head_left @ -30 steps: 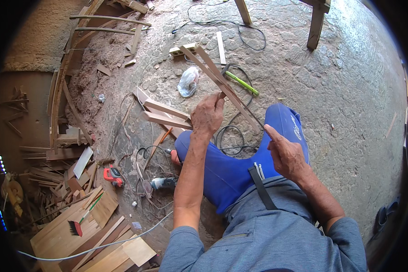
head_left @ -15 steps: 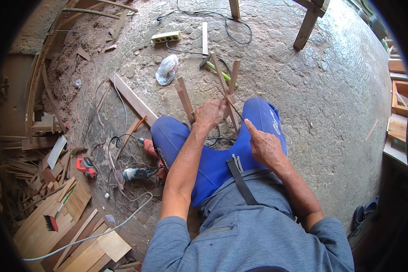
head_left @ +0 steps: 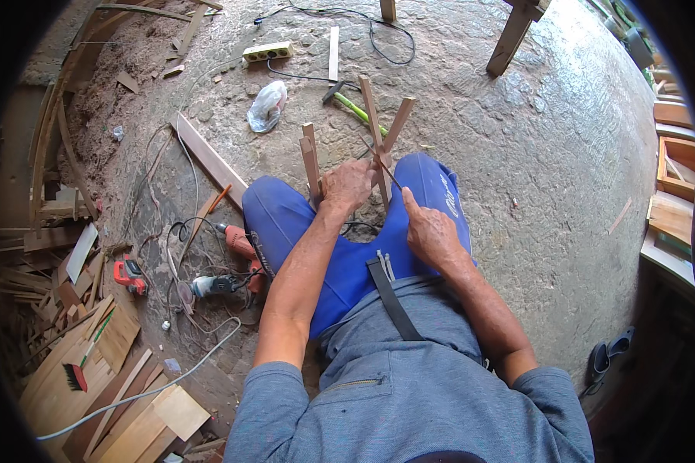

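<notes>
My left hand is closed round a light-brown wooden piece between my knees, its slim legs pointing up and away from me. Two of its bars cross just beyond my left fingers, at a wooden joint. In my right hand is a thin dark file-like tool, gripped with the index finger stretched along it. The tool lies slantwise across the joint and seems to touch the wood. My palm hides its handle end.
Beyond my knees lie a green-handled hammer, a plastic bag and a power strip. To my left are a plank, an orange power tool, a grinder, tangled cords and scrap wood. Sandals lie at right.
The whole view has shifted slightly, so the floor things sit further left and up. The crossed bars have tilted to the right. Both hands keep their grip, and the tool still crosses the joint.
</notes>
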{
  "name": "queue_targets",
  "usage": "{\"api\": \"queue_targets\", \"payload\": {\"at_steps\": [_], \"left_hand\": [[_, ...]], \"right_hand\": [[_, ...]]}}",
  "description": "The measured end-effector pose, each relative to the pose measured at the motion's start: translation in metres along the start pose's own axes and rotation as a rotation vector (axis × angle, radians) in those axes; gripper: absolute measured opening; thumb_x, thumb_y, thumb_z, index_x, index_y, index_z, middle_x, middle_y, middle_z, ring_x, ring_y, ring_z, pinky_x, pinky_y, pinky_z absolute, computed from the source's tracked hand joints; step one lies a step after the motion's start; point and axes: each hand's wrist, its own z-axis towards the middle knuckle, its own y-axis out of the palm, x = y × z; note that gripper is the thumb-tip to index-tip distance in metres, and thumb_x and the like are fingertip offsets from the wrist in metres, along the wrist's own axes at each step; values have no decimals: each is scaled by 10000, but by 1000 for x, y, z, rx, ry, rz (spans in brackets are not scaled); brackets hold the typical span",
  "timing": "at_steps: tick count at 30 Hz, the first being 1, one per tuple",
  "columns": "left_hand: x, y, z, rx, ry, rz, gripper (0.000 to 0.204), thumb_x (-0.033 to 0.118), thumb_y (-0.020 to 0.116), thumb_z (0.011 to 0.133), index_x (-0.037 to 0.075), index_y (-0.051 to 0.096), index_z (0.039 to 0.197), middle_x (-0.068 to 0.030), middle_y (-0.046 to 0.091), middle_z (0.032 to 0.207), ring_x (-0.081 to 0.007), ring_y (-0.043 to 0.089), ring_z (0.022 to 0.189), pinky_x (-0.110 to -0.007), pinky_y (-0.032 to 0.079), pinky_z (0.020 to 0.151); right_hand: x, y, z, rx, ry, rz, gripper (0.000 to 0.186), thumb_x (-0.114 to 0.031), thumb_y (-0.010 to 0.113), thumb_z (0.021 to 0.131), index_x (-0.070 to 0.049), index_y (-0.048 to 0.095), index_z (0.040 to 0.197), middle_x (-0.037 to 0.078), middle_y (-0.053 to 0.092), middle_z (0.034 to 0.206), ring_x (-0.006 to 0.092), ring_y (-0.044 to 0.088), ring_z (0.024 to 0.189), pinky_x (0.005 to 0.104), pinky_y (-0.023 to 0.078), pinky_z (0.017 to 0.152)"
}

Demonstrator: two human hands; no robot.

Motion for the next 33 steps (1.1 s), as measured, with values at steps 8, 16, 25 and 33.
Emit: {"api": "queue_targets", "payload": {"at_steps": [8,16,25,33], "left_hand": [[1,1,4,-12,-25,31,264,343,548,979,150,685,1094,-115,681,1084,-334,668,1047,-495,521,879],[10,1,3,-35,-20,46,258,344,538,982,250,688,1170,-102,674,1079,-308,671,1038,-487,527,881],[2,-2,4,-24,-15,9,258,329,551,983,161,685,1125,-112,690,1080,-331,668,1054,-498,519,891],[-16,-16,-1,-13,-154,-93,321,359,558,958,181,692,1189,-130,713,1093,-350,662,1071,-489,505,918]], "right_hand": [[1,1,1,-11,-4,-12,634,-44,520,830,58,397,1443,270,703,875,441,702,815,547,553,754],[-9,-9,45,-34,33,106,581,-57,505,852,-5,407,1422,298,686,833,479,687,798,583,531,712],[5,-3,0,-19,2,39,600,-62,500,865,-10,410,1456,262,690,813,453,690,772,566,529,701],[-8,-27,-21,54,-67,24,609,-69,528,886,-34,412,1483,185,678,823,388,684,713,510,532,643]]}}
